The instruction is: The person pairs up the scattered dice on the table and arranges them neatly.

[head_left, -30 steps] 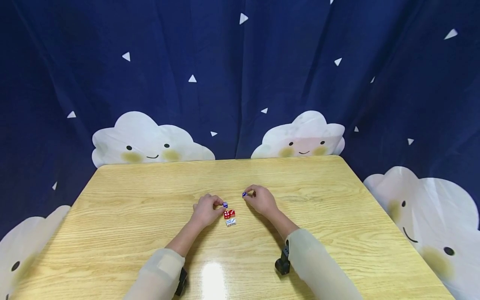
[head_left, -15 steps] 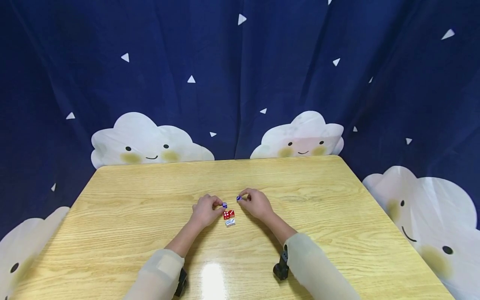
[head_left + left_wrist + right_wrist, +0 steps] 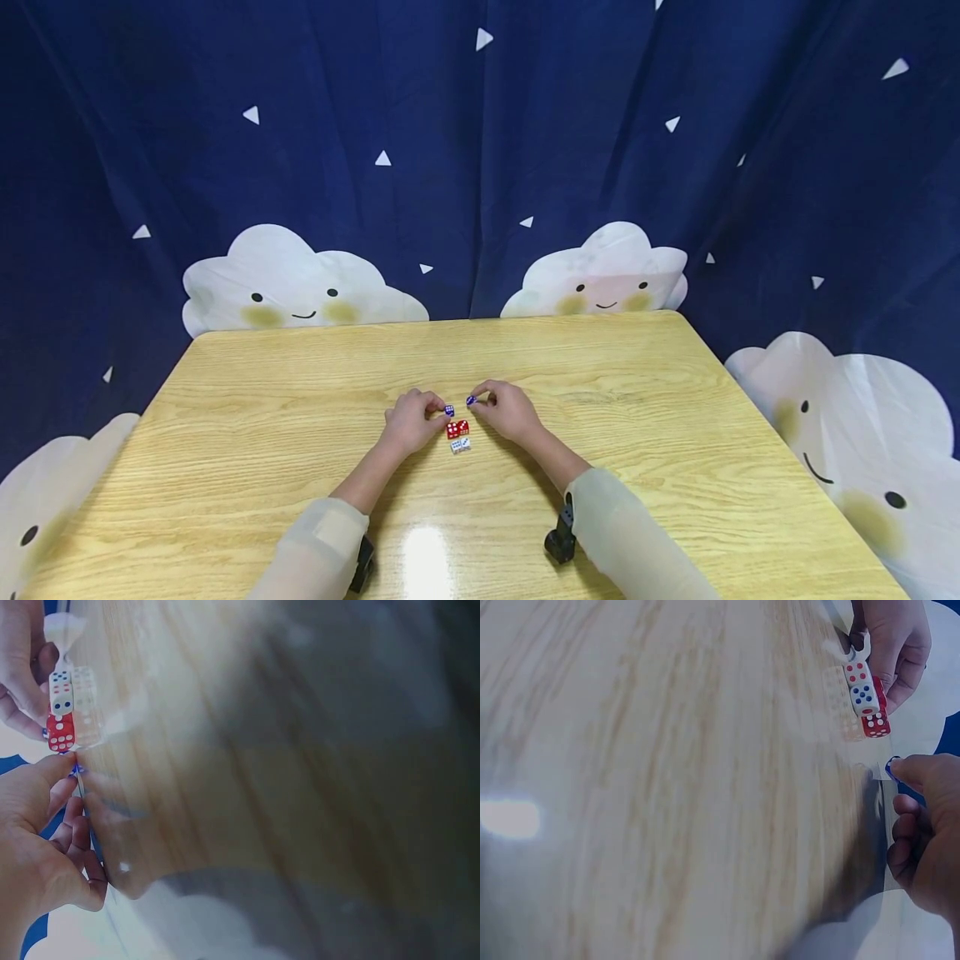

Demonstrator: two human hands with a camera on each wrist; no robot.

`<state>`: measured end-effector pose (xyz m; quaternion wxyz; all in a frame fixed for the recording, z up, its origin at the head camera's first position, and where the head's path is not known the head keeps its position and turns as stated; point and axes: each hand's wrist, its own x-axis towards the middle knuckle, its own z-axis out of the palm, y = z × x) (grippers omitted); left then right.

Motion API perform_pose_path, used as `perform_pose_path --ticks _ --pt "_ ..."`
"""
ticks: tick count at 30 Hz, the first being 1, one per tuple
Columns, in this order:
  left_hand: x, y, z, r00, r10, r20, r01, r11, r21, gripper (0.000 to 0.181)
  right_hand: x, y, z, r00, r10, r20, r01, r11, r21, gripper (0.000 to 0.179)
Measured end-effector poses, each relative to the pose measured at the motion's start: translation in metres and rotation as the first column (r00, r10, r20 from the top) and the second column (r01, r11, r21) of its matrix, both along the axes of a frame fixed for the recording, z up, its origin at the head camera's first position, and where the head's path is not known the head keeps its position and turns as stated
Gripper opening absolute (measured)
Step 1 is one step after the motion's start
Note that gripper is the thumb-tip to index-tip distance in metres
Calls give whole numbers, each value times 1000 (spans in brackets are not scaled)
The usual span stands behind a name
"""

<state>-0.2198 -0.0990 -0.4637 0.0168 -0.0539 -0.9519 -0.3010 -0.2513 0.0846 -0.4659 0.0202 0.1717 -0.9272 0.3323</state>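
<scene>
In the head view my left hand (image 3: pixel 414 421) pinches a blue die (image 3: pixel 449 410) between thumb and index finger, on the table behind a pair of red dice (image 3: pixel 457 429). To its right my right hand (image 3: pixel 512 412) grips another blue die (image 3: pixel 471 401) by the fingertips, a small gap away from the first. A pair of white dice (image 3: pixel 461 445) sits side by side in front of the red pair. In the right wrist view the right hand's blue die (image 3: pixel 892 768) is mostly covered by the thumb. The left wrist view shows little of the left hand's die.
The dice stand near the middle of a wooden table (image 3: pixel 300 367). Behind it hangs a dark blue curtain (image 3: pixel 450 150) with white clouds and triangles. Black wrist cameras, such as the right one (image 3: pixel 560 537), sit below the sleeves.
My right hand has moved left and slightly toward me with its blue die, narrowing the gap to the other blue die. My left hand has stayed in place.
</scene>
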Motion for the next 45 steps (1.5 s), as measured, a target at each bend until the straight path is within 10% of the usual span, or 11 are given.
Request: perform_pose_path --ticks 45 --pt "0 1 2 1000 -14 -4 14 1000 -3 17 2 -10 3 996 73 59 -76 996 37 15"
